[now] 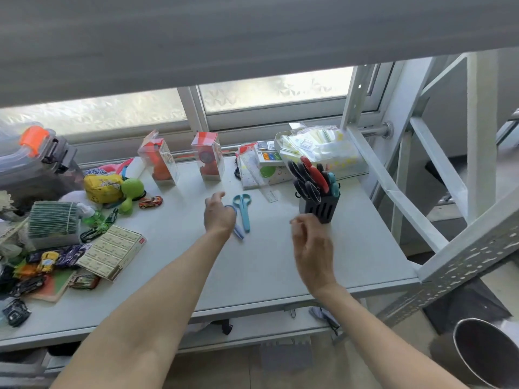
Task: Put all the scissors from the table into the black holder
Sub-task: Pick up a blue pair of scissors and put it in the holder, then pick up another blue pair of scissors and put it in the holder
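Open tabletop (pixel 266 256) lying between clutter and holder

Toys crowding the left edge; scissor handles (pixel 311 175) filling the black holder (pixel 323 210), a shelf brace (pixel 393 189) slanting just right.

A single wide-angle camera on the person's head is looking forward and down from just above the near edge of the tabletop (pixel 266 265). It is facing a window (pixel 275 88) at the far side, with both forearms reaching in from the bottom of the frame. Straight lines are bowing toward the edges, and no second view is overlapping this one.
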Demonstrator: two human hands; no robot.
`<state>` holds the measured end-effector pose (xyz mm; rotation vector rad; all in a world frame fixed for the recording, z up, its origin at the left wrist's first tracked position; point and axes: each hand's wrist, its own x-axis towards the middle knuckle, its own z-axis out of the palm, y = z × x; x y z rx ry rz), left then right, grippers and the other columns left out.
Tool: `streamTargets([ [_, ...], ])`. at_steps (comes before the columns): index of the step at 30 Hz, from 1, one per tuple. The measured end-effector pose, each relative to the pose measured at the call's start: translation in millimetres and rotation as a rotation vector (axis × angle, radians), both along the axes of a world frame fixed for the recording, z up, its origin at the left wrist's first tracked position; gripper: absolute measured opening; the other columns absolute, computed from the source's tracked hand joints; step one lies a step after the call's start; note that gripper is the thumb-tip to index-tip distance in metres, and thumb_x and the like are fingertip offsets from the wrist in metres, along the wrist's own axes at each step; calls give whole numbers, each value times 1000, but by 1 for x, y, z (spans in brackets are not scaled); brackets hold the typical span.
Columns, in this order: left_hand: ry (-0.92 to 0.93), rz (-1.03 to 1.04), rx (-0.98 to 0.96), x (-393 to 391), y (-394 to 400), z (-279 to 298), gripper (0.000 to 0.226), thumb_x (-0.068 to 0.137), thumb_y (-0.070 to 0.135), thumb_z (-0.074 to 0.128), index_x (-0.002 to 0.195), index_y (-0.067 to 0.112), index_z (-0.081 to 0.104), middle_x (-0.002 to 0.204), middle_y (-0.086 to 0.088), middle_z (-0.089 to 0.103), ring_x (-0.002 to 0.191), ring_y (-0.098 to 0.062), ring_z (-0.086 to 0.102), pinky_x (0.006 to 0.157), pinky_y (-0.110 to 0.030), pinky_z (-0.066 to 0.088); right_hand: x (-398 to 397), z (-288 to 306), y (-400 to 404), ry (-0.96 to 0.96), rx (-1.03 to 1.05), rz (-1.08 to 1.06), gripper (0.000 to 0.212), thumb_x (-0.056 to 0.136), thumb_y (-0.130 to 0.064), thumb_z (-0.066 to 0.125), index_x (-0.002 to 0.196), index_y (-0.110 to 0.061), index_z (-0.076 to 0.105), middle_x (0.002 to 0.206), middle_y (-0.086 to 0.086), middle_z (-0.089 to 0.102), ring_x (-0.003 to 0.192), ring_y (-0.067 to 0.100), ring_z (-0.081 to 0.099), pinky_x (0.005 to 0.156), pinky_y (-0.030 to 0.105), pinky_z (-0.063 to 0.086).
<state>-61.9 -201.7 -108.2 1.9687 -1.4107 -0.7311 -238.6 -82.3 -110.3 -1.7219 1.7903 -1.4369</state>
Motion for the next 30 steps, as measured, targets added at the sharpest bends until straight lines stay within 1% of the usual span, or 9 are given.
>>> streamTargets([
  [5, -78, -151, 263, 37, -14, -13, 61, 90, 6, 49, 149, 4, 35, 156, -16, 34, 138, -33, 43, 113, -42, 38, 56, -14, -31, 250, 211, 311, 29, 94, -12, 48, 119, -12, 63, 116, 5, 61, 101, 23, 58, 86, 33, 48],
  [7, -81, -214, 299, 42, -18, -15, 53, 89, 1, 47, 142, 2, 45, 149, -19, 42, 128, -38, 51, 102, -47, 47, 72, -15, -49, 358, 295, 376, 34, 93, -9, 46, 124, -12, 60, 123, 7, 58, 109, 29, 53, 91, 39, 47],
  [10, -63, -274, 251, 44, -17, -14, 23, 86, 0, 56, 108, 0, 63, 126, -30, 58, 88, -32, 56, 61, -35, 46, 87, -19, -70, 579, 381, 402, 32, 92, -8, 43, 119, -12, 60, 120, 8, 57, 108, 31, 51, 86, 40, 43],
  [12, -63, -295, 220, 47, -15, -15, 29, 84, 0, 59, 112, 0, 67, 122, -24, 62, 91, -27, 55, 64, -32, 45, 90, -25, -74, 679, 389, 409, 30, 91, -4, 42, 113, -11, 62, 119, 7, 57, 107, 31, 51, 85, 40, 41],
  [14, -59, -265, 193, 52, -13, -17, 40, 83, -3, 54, 121, 1, 65, 128, -18, 61, 113, -30, 57, 92, -34, 46, 89, -30, -71, 695, 358, 395, 30, 90, -3, 44, 111, -11, 64, 120, 5, 58, 106, 31, 52, 83, 40, 39],
  [16, 26, -170, 197, 58, -10, -20, 40, 86, 0, 51, 124, 3, 63, 129, -16, 62, 117, -30, 58, 100, -34, 46, 86, -34, -64, 680, 300, 372, 26, 89, 0, 47, 104, -10, 65, 112, 6, 60, 100, 31, 54, 77, 38, 38],
  [19, 158, -106, 223, 59, -2, -22, 24, 91, 10, 56, 111, 5, 68, 102, -17, 67, 93, -29, 61, 78, -32, 49, 81, -38, -51, 611, 225, 345, 19, 84, 7, 52, 89, -7, 63, 96, 11, 60, 86, 33, 56, 70, 38, 39],
  [23, 197, -142, 263, 53, 11, -11, 18, 93, 17, 59, 83, 5, 69, 65, -7, 48, 61, -18, 41, 52, -23, 32, 74, -41, -36, 506, 200, 278, 12, 83, 3, 59, 88, -8, 60, 85, 12, 60, 73, 32, 55, 63, 39, 42],
  [30, 396, -279, 424, 34, 22, 25, 19, 91, 22, 64, 89, 4, 68, 68, -5, 56, 60, -13, 46, 59, -24, 44, 58, -32, -21, 531, 147, 178, 21, 81, -21, 67, 101, -17, 63, 83, -1, 65, 72, 21, 59, 65, 33, 42],
])
